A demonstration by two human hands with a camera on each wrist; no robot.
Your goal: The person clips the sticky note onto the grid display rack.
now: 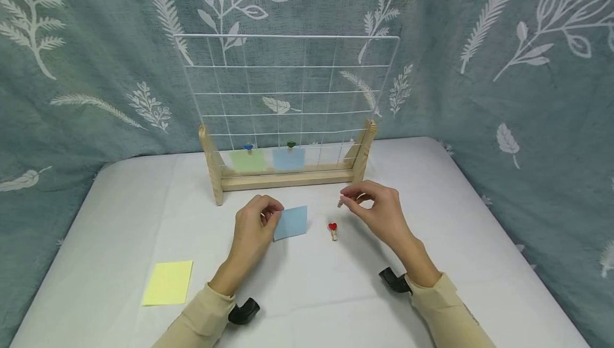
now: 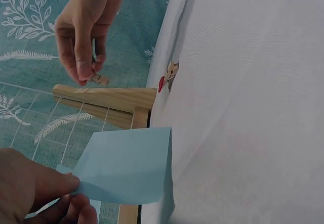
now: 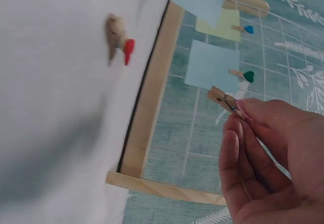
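Note:
My left hand (image 1: 256, 224) pinches a blue paper note (image 1: 291, 222) by its left edge, thumb in front, above the table. To its right, my right hand (image 1: 376, 205) holds a small wooden clothespin (image 3: 221, 100) between thumb and fingertips; a bit of pink shows at its gripped end. Below and between the hands lies another clothespin (image 1: 333, 233) with a red heart on it. Behind them stands a white wire grid (image 1: 288, 92) in a wooden base (image 1: 288, 179). On its lower rows hang a green note (image 1: 248, 161) and a second blue note (image 1: 289, 160).
A yellow note pad (image 1: 168, 283) lies at the left front of the white-covered table (image 1: 307, 305). Clothespins with a blue heart (image 1: 248, 147) and a green heart (image 1: 291, 145) hold the hanging notes. A leaf-patterned teal curtain (image 1: 460, 103) surrounds the back and sides.

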